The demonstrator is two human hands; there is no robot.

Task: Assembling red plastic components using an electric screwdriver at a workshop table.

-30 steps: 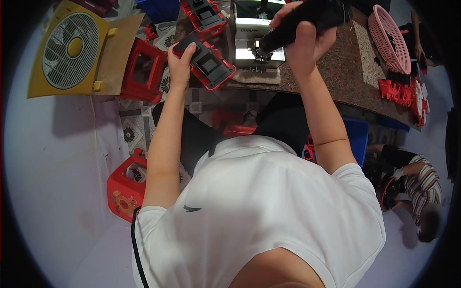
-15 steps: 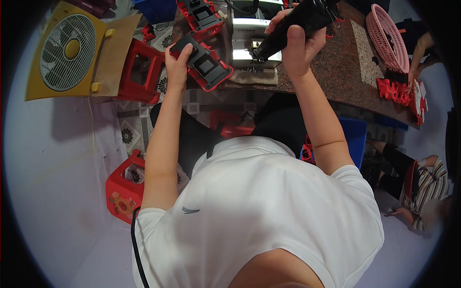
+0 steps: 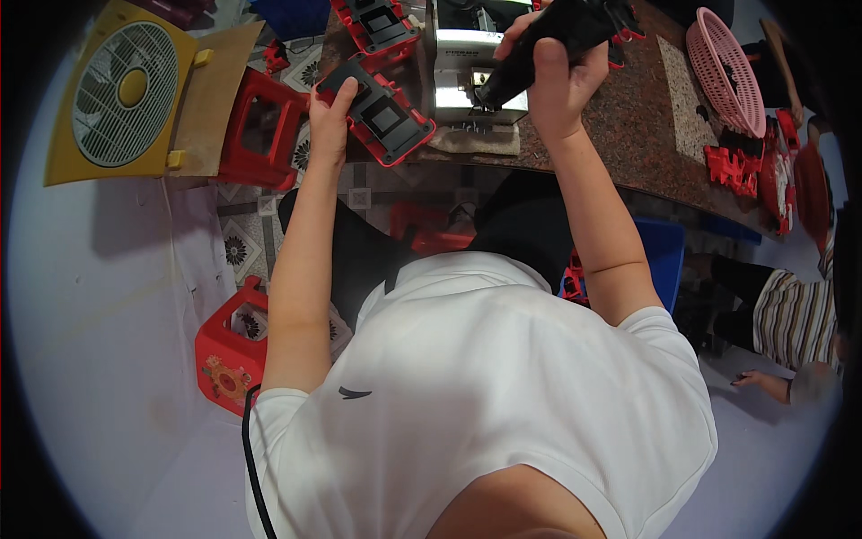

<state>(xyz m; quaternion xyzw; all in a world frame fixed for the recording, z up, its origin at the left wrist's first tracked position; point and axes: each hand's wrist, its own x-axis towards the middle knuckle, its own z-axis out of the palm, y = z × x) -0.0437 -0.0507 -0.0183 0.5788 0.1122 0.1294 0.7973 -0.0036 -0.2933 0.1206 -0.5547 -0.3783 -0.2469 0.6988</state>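
Observation:
My left hand (image 3: 329, 115) grips the near end of a red and black plastic housing (image 3: 382, 112) that lies at the edge of the dark stone table (image 3: 628, 135). My right hand (image 3: 552, 76) is closed around a black power screwdriver (image 3: 548, 40), held up over the table with its tip pointing down toward a white machine (image 3: 467, 54). A second red and black housing (image 3: 377, 25) lies further back on the table.
A pink basket (image 3: 725, 67) and several red plastic parts (image 3: 736, 166) sit at the table's right. A yellow box fan (image 3: 121, 90) and red stools (image 3: 260, 130) stand on the left floor, another red stool (image 3: 229, 355) near my left elbow. A person in a striped sleeve (image 3: 795, 323) is at the right.
My left hand has kept hold of the housing and shifted it slightly. My right hand has stayed raised with the screwdriver. The person at the right has moved.

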